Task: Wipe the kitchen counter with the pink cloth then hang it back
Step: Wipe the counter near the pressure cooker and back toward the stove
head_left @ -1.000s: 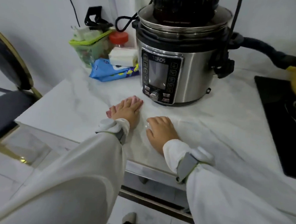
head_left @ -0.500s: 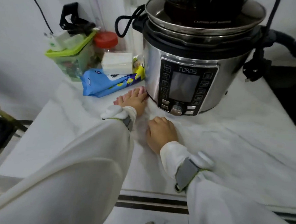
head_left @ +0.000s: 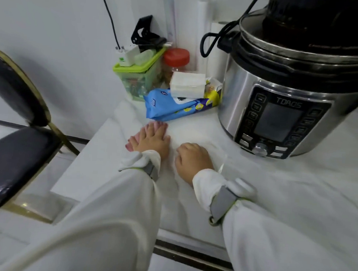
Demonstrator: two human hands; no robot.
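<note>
Both hands lay on the white marble kitchen counter (head_left: 296, 195), close together but apart. The left hand (head_left: 150, 141) was pressed flat, palm down, fingers (head_left: 156, 127) spread and pointing toward the far wall; slivers of pink showed at the fingertips and beside the thumb, but it could not be told whether these were the pink cloth under the palm. The right hand (head_left: 193, 158), just to the right of it, rested knuckles up with fingers curled under; whether it gripped anything could not be told. Both arms wore pale sleeves with grey wrist bands. Just beyond the left fingertips lay a blue wipes packet (head_left: 175, 108), with a white folded stack (head_left: 187, 84) resting on it. Further back stood a green-lidded container (head_left: 137, 78) and a red-capped jar (head_left: 176, 59) against the wall. To the right, a steel pressure cooker (head_left: 291, 96) stood on the counter, its control panel facing near. A dark chair (head_left: 13, 125) stood off the counter's left edge.
</note>
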